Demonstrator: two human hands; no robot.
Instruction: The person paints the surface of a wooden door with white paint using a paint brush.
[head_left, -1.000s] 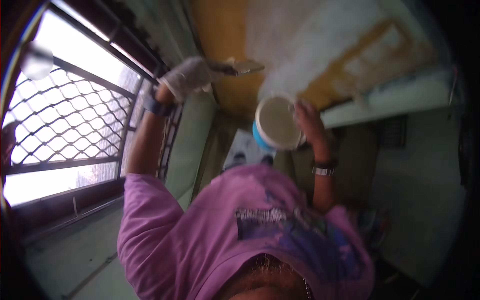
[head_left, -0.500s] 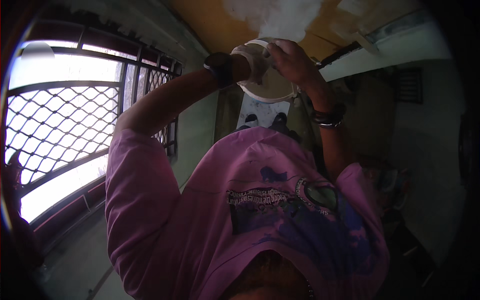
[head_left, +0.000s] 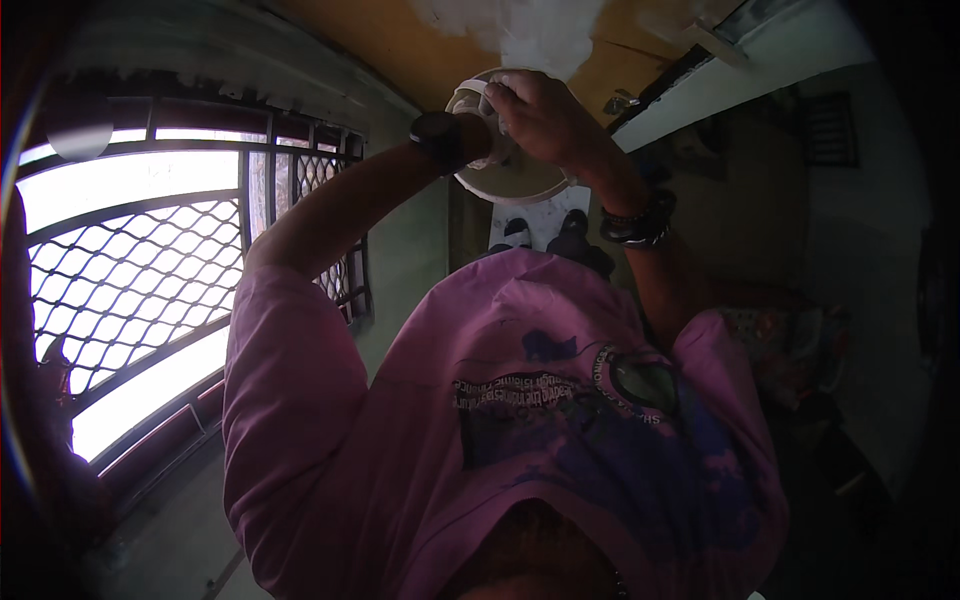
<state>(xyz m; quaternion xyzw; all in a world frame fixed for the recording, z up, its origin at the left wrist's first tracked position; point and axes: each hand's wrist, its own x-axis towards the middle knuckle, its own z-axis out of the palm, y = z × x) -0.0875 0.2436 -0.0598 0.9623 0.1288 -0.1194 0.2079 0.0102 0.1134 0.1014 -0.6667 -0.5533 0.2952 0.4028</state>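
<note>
A pale round bucket (head_left: 520, 187) with a white rim is held up in front of my chest, close to the wall. My left hand (head_left: 482, 135), whitish as if coated or gloved, reaches in at the bucket's left side. Its fingers are largely hidden in the shade and behind the rim. Across the bucket's top comes my right hand (head_left: 545, 118), its fingers curled closed near the left hand. What lies inside those fingers does not show. A dark watch (head_left: 438, 138) is on my left wrist, and dark bracelets (head_left: 640, 222) circle my right.
Ahead stands an orange-brown surface (head_left: 440, 45) with white patches. A bright window with a metal lattice grille (head_left: 140, 290) is on the left. Below, my feet (head_left: 572, 225) stand on a pale, speckled board (head_left: 545, 215). A light ledge (head_left: 760, 85) runs at the upper right.
Both hands and the bucket have shifted a little to the left. My right hand has moved further over the bucket's opening. The view has turned slightly.
</note>
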